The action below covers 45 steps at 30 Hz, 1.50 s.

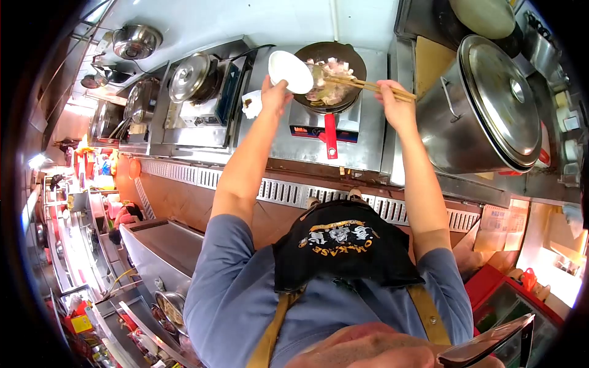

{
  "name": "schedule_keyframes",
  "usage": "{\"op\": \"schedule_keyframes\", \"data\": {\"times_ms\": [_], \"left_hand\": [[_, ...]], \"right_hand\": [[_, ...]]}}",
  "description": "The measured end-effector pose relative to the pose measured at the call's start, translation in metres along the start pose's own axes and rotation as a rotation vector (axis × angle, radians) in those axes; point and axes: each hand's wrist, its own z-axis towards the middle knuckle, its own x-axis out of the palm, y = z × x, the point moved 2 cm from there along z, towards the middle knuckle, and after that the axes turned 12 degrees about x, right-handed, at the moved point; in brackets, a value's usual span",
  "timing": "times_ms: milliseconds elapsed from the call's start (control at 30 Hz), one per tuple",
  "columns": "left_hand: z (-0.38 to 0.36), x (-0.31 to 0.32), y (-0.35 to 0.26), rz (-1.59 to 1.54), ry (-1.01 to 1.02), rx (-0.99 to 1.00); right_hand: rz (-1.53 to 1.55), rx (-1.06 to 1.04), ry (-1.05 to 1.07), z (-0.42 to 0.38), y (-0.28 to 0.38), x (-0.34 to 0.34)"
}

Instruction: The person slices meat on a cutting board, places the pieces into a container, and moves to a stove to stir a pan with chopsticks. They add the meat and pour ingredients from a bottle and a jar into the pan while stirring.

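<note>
My left hand (275, 97) grips a white plate (289, 72), which is tilted at the left edge of a dark pan (354, 60). In the pan lie pale, pinkish chunks of food (331, 92) with some greenish pieces. My right hand (394, 103) is closed round a pair of wooden chopsticks (368, 86), whose tips reach into the food. The pan rests on a portable gas stove (343, 126), its red handle (331, 136) pointing toward me. Left of the stove a crumpled white cloth or paper (251, 104) lies on the steel counter (367, 150).
A large lidded steel pot (466, 116) stands close to my right arm. On the left are a second stove (211, 104) with a lidded pot (190, 76) and more pots (142, 98). Behind me are a steel unit (169, 242) and a red-edged case (509, 294).
</note>
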Motion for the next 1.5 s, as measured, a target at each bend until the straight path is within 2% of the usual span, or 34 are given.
{"op": "schedule_keyframes", "data": {"times_ms": [67, 133, 167, 200, 267, 400, 467, 567, 600, 633, 667, 733, 800, 833, 867, 933, 1000, 1033, 1100, 1133, 1267, 1333, 1400, 1433, 1500], "left_hand": [[0.004, 0.011, -0.014, 0.118, -0.005, 0.08], [0.002, 0.018, -0.03, 0.43, 0.123, 0.257], [0.006, 0.024, -0.037, 0.663, 0.077, 0.497], [0.005, 0.024, -0.036, 0.668, 0.065, 0.493], [-0.015, 0.04, -0.048, 0.953, 0.102, 0.703], [-0.055, 0.052, -0.063, 0.975, 0.182, 0.792], [-0.07, 0.041, -0.053, 0.974, 0.053, 0.9], [-0.092, -0.008, -0.011, 0.585, -0.19, 0.792], [-0.096, -0.036, 0.019, 0.232, -0.253, 0.526], [-0.129, -0.054, 0.011, -0.043, -0.338, 0.27], [-0.143, -0.09, 0.04, -0.314, -0.415, 0.19], [-0.195, -0.16, 0.08, -0.522, -0.663, -0.023], [-0.253, -0.258, 0.159, -0.71, -0.8, 0.011], [-0.289, -0.294, 0.173, -0.799, -0.903, 0.072], [-0.333, -0.318, 0.161, -0.774, -1.003, 0.053], [-0.414, -0.367, 0.157, -0.707, -1.283, 0.135], [-0.491, -0.417, 0.165, -0.786, -1.409, 0.286], [-0.528, -0.435, 0.162, -0.773, -1.429, 0.409], [-0.584, -0.447, 0.122, -0.768, -1.669, 0.405], [-0.611, -0.461, 0.119, -0.773, -1.715, 0.462], [-0.666, -0.511, 0.135, -0.799, -1.768, 0.616], [-0.675, -0.521, 0.126, -0.865, -1.811, 0.642], [-0.677, -0.534, 0.135, -0.932, -1.827, 0.642], [-0.679, -0.542, 0.141, -0.943, -1.839, 0.651], [-0.679, -0.558, 0.147, -1.026, -1.753, 0.68]], "right_hand": [[-0.027, -0.04, 0.001, 0.004, 0.001, 0.006], [-0.105, -0.056, 0.01, 0.004, 0.006, 0.008], [-0.104, -0.055, 0.02, 0.003, 0.009, 0.007], [-0.108, -0.069, 0.026, 0.003, 0.012, 0.007], [-0.113, -0.08, 0.057, -0.001, 0.018, 0.005], [-0.086, -0.186, 0.023, -0.016, 0.012, -0.01], [-0.127, -0.214, 0.017, -0.021, -0.004, -0.016], [0.025, -0.162, 0.031, -0.04, -0.011, -0.026], [0.044, -0.205, 0.021, -0.052, 0.0, -0.031], [0.051, -0.285, 0.033, -0.058, 0.006, -0.036], [0.045, -0.287, 0.028, -0.061, 0.006, -0.04], [-0.006, -0.174, 0.073, -0.053, -0.004, -0.046], [-0.024, -0.089, 0.03, -0.052, -0.01, -0.055], [-0.021, -0.16, 0.02, -0.06, 0.0, -0.054], [-0.08, -0.256, 0.005, -0.063, 0.006, -0.056], [-0.187, -0.296, -0.028, -0.073, 0.018, -0.038], [-0.55, -0.338, -0.056, -0.066, 0.026, -0.027], [-0.365, -0.312, -0.086, -0.069, 0.036, -0.013], [-0.307, -0.567, -0.042, -0.094, 0.06, 0.028], [-0.243, -0.678, -0.005, -0.1, 0.067, 0.051], [-0.252, -0.523, 0.238, -0.158, 0.084, 0.165], [-0.183, -0.564, 0.401, -0.188, 0.074, 0.217], [-0.204, -0.475, 0.483, -0.229, 0.071, 0.256], [-0.21, -0.502, 0.573, -0.241, 0.065, 0.272], [-0.27, -0.514, 0.703, -0.276, 0.06, 0.296]]}}
